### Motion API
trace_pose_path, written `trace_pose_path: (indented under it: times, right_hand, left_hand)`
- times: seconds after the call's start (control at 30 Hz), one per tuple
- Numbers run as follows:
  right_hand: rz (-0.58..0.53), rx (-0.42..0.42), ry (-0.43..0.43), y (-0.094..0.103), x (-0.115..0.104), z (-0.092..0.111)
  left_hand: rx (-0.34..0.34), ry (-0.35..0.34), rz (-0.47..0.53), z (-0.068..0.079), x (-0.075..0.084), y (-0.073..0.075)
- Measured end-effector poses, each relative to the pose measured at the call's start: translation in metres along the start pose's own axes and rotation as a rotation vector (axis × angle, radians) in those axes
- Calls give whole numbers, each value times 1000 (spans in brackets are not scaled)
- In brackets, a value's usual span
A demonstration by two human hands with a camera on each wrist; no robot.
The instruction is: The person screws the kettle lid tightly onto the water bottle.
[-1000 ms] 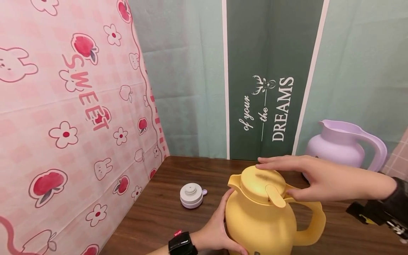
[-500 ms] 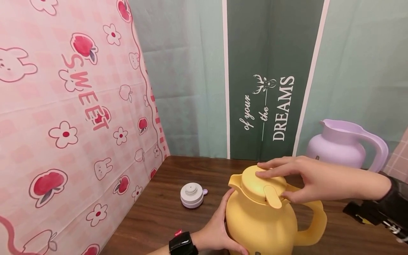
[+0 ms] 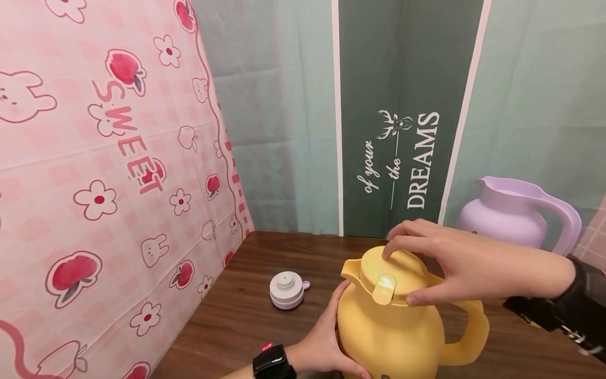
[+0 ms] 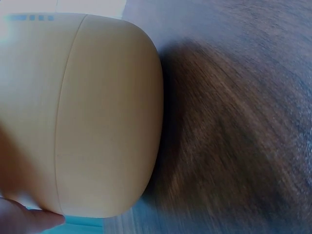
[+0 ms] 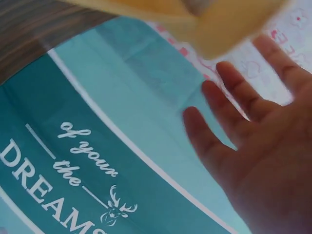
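Note:
A yellow thermos jug stands upright on the wooden table, its handle to the right. My left hand holds the left side of the jug's body, thumb across the front; in the left wrist view the jug's lower body rests on the table. Over the jug's round yellow lid is my right hand, its thumb at the near rim and a fingertip on top. The lid's tab points toward the near left. In the right wrist view, several fingers of that hand show beside a blurred yellow part.
Left of the jug lies a small white and lilac stopper with a lilac loop. A lilac jug stands at the back right, partly hidden by my right arm. Printed cloths hang behind and on the left.
The lid's tab has swung from the right side of the rim toward the left as my right hand turned the lid. My left hand has stayed on the jug.

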State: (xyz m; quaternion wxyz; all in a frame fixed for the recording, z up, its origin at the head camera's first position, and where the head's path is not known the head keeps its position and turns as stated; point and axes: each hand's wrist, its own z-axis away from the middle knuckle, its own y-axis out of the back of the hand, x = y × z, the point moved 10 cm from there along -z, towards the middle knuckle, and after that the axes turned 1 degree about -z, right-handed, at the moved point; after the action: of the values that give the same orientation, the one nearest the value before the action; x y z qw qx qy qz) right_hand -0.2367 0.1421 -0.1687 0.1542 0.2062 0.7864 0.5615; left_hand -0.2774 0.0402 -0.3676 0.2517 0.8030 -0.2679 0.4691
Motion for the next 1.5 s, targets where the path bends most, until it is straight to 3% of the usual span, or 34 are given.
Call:
trace_pose_path:
  times: [0.17, 0.3, 0.53, 0.7, 0.8, 0.97, 1.13, 1.33, 1.5]
  right_hand:
    - [-124, -191, -70, -12, 6, -2]
    - [-189, -245, -78, -19, 9, -4]
    - [-177, -158, -65, -17, 5, -8]
    - [-75, -67, -123, -17, 6, -12]
    - [-60, -87, -145, -20, 8, -11]
    - [-151, -209, -147, -23, 9, -8]
    - [-190, -266, -122, -23, 7, -9]
    - [-99, -189, -75, -19, 2, -12]
    - [21, -118, -92, -14, -1, -16]
  left_hand:
    - [1, 2, 1, 1, -2, 1]
    - [5, 8, -14, 3, -5, 3]
    - [0, -13, 22, 3, -4, 2]
    - [-6, -17, 45, 3, -4, 1]
    - [-10, -14, 37, 3, -4, 1]
    - [-21, -16, 33, 2, -4, 2]
    - [-30, -14, 96, 2, -3, 0]
    - [-20, -11, 85, 1, -2, 0]
    - [-6, -8, -11, 2, -1, 1]
